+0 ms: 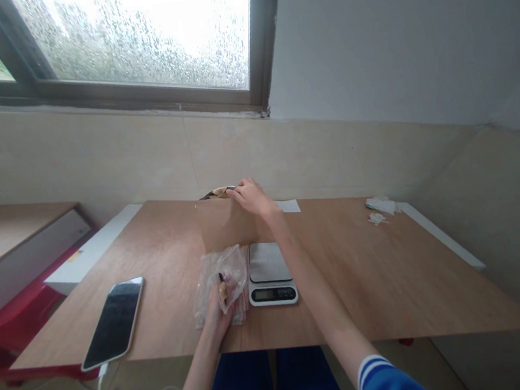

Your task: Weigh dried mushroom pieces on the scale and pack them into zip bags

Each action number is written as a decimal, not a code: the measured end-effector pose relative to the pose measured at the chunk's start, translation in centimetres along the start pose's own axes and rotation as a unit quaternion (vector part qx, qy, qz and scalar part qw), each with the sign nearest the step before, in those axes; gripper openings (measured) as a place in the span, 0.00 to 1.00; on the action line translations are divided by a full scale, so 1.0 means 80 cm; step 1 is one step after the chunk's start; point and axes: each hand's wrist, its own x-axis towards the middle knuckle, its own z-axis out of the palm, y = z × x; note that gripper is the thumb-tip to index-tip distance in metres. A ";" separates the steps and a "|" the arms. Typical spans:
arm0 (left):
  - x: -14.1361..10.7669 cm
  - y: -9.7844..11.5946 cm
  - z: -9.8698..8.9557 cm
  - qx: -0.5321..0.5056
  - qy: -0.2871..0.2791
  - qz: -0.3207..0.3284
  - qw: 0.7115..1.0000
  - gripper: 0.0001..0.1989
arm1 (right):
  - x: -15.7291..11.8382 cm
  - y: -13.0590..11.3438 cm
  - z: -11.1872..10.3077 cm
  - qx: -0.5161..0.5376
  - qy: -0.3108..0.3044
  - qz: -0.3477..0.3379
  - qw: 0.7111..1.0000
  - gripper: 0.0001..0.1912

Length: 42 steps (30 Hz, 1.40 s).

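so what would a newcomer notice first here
The rain-spotted window dominates the top of the view. Below it, on the wooden table, a digital kitchen scale sits at the centre beside a clear plastic bag in the left hand, while a black phone lies to the left.

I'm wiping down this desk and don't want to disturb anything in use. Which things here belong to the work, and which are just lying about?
In use:
left hand gripping a clear plastic bag
right hand on a small dark-and-tan object
digital kitchen scale

Lying about:
smartphone with its white cable
white paper slip
white scraps
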 end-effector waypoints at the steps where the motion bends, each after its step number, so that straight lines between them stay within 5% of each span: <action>1: 0.000 0.000 0.000 0.001 0.001 0.000 1.000 0.03 | -0.006 -0.004 -0.001 -0.006 0.012 0.003 1.000 0.17; 6: -0.001 0.001 0.001 0.013 0.010 0.001 1.000 0.02 | -0.055 -0.031 -0.018 0.109 0.081 -0.029 0.990 0.14; 10: -0.004 0.003 0.004 0.026 0.011 0.005 1.000 0.03 | -0.107 -0.049 -0.020 0.232 -0.097 0.024 0.968 0.14; 14: -0.006 0.002 0.006 0.037 -0.001 0.014 0.999 0.03 | -0.147 -0.059 0.018 0.205 -0.275 0.062 0.937 0.08; 20: -0.011 -0.001 0.002 0.051 0.012 0.040 0.998 0.10 | -0.170 -0.082 0.080 0.132 -0.272 0.100 0.948 0.13; 27: -0.013 0.001 0.011 0.068 -0.006 0.048 0.997 0.02 | -0.184 -0.082 0.091 0.118 -0.267 0.111 0.950 0.08; 31: -0.015 0.004 0.020 0.075 -0.033 0.021 0.996 0.07 | -0.185 -0.068 0.071 0.205 -0.222 0.088 0.949 0.09; 35: -0.017 0.006 0.022 0.066 -0.015 0.003 0.998 0.05 | -0.166 -0.057 0.018 0.309 -0.157 0.081 0.935 0.10; 39: -0.019 0.006 0.017 0.066 -0.002 -0.017 0.998 0.07 | -0.118 -0.050 -0.031 0.338 0.018 0.054 0.939 0.10; 42: -0.020 0.007 0.016 0.064 -0.013 -0.026 0.998 0.09 | -0.067 -0.042 -0.039 0.321 0.163 0.019 0.933 0.11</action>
